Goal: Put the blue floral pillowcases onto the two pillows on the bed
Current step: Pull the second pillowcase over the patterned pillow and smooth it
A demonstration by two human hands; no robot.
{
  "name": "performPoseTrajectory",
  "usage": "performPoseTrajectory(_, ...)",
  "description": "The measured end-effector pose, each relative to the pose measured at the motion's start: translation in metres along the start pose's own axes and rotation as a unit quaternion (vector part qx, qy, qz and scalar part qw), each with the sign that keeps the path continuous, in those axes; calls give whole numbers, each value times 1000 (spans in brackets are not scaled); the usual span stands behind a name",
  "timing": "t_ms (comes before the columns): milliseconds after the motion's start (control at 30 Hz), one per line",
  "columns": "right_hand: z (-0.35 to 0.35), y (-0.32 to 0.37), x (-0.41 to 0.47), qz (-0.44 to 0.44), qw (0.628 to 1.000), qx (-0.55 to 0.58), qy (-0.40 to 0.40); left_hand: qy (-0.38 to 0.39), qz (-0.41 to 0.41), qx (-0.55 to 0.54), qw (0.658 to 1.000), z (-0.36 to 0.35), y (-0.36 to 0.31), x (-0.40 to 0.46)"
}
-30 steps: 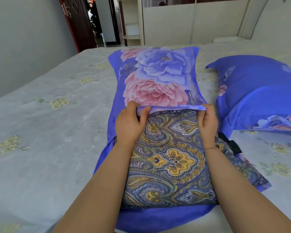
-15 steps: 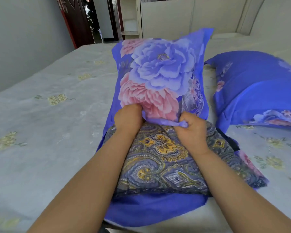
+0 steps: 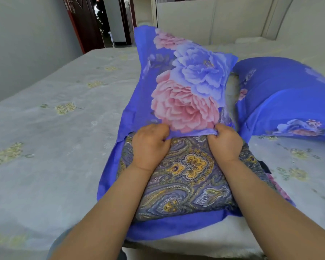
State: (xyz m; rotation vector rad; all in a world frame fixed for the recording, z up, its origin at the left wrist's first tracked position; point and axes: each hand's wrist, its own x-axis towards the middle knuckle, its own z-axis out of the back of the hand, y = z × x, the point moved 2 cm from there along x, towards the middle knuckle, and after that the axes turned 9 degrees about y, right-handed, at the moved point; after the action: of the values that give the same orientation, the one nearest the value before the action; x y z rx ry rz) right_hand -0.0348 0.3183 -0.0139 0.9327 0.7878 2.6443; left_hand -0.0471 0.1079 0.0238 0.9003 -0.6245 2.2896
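A paisley-patterned pillow (image 3: pixel 188 177) lies in front of me, its far half inside a blue floral pillowcase (image 3: pixel 186 87). The covered end is lifted off the bed and tilts up toward the wardrobe. My left hand (image 3: pixel 150 145) grips the case's open edge on the left. My right hand (image 3: pixel 225 141) grips the same edge on the right. The case's lower layer spreads out under the bare half of the pillow. A second pillow (image 3: pixel 289 94) in a matching blue floral case rests to the right.
The bed (image 3: pixel 51 147) has a pale sheet with small yellow flower prints. Its near edge runs just below the pillow. A grey wall stands on the left, a dark red door (image 3: pixel 83 21) at the back, and a white wardrobe (image 3: pixel 204 17) beyond the bed.
The covered end of the pillow has risen from flat on the bed to tilted up. Both hands stay on the case's opening edge, the right one shifted back outward.
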Motion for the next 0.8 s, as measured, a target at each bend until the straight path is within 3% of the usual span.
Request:
performPoseTrajectory(133,13,-1,-13,8,999,39,-37,74,101,-31,992,7,18,-17)
performPoseTrajectory(233,21,3,-25,29,999,23,13,91,152,-68,982,15,27,-29)
performPoseTrajectory(333,32,18,-28,49,997,-31,52,93,145,-99,980,18,34,-44)
performPoseTrajectory(433,47,65,-39,143,988,-52,40,113,162,-72,978,21,48,-59)
performPoseTrajectory(567,35,137,-98,326,923,-118,169,142,273,-61,949,36,56,-80)
performPoseTrajectory(667,1,153,-141,335,867,-266,257,238,397,-123,878,56,61,-98)
performPoseTrajectory(733,-10,149,-143,285,867,-312,266,312,465,-196,805,64,66,-110)
performPoseTrajectory(800,-14,149,-139,265,861,-335,276,307,514,-358,717,72,68,-114)
